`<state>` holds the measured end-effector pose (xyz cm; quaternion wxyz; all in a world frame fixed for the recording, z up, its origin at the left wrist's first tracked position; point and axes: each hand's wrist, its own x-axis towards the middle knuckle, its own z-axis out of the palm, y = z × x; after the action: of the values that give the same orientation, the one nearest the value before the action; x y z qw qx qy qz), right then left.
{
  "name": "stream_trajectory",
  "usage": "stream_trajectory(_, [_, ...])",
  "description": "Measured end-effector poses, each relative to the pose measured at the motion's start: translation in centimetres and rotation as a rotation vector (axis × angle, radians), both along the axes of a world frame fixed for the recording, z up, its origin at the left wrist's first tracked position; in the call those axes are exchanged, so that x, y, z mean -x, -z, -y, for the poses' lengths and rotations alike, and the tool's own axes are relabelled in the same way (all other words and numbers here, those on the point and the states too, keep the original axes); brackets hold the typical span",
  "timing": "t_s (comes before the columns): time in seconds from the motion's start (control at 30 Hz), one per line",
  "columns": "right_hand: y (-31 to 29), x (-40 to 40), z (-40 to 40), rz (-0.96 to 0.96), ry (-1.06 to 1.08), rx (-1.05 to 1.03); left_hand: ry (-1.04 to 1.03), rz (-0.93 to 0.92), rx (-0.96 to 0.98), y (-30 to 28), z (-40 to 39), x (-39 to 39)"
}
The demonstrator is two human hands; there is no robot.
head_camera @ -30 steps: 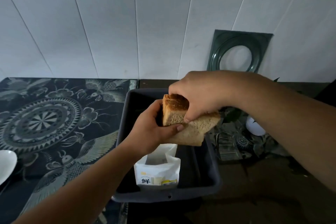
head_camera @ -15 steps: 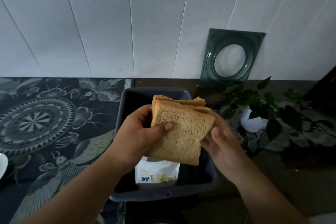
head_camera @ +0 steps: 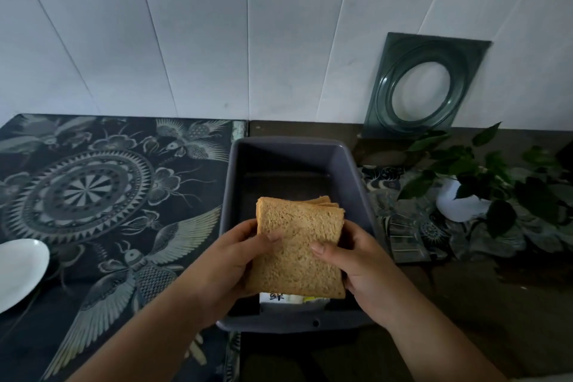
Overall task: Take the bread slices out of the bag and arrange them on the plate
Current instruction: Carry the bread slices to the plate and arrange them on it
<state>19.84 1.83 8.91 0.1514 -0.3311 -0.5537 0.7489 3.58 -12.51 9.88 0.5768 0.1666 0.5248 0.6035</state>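
A stack of brown bread slices (head_camera: 299, 245) is held flat above the near end of a grey bin (head_camera: 235, 164). My left hand (head_camera: 235, 260) grips the stack's left edge with the thumb on top. My right hand (head_camera: 356, 257) grips its right edge the same way. Under the bread, a strip of the white bread bag (head_camera: 288, 298) with printed characters shows inside the bin; the remainder is hidden. The white plate (head_camera: 18, 270) lies at the far left edge of the view on the patterned mat.
A dark patterned mat (head_camera: 93, 189) covers the counter left of the bin. A potted plant (head_camera: 471, 192) in a white pot stands at the right. A dark green square frame (head_camera: 421, 87) leans on the white panelled wall behind.
My right hand went from gripping the bread from above to holding its right edge. The stack has turned flat and come lower and nearer, now held by both hands.
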Motion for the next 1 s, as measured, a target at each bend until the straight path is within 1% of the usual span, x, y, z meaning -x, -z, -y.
stream_trajectory(0.1, [0.9,0.1,-0.1,0.023,-0.067,0.041,-0.093,0.022,0.073,0.8,1.1,-0.4])
stream_trajectory(0.23, [1.4,0.2,-1.0,0.063,-0.206,0.023,-0.196,-0.004,0.092,1.7,2.3,-1.8])
stream_trajectory(0.33, [1.3,0.7,-1.4,0.069,-0.349,0.028,-0.344,-0.041,0.115,2.0,3.7,-3.1])
stream_trajectory(0.47, [1.4,2.8,0.0,0.094,-0.594,0.006,-0.593,-0.087,0.175,2.2,7.3,-6.1])
stream_trajectory(0.57, [1.9,4.4,3.0,0.11,-0.786,-0.044,-0.822,-0.063,0.207,2.8,11.4,-9.7])
stream_trajectory(0.63, [2.4,5.2,5.8,0.122,-0.961,-0.014,-0.978,-0.015,0.231,3.5,14.3,-12.7])
stream_trajectory(0.7, [3.0,5.6,9.3,0.154,-1.123,0.015,-1.122,0.018,0.248,3.9,17.2,-16.2])
stream_trajectory(0.8, [3.7,5.4,15.4,0.192,-1.313,-0.004,-1.347,0.055,0.263,4.2,21.4,-21.3])
stream_trajectory(0.9, [4.3,4.9,20.8,0.203,-1.487,-0.022,-1.526,0.078,0.295,4.4,24.4,-24.9])
stream_trajectory(1.0, [4.8,4.6,25.0,0.211,-1.598,-0.057,-1.654,0.077,0.324,4.4,26.7,-26.8])
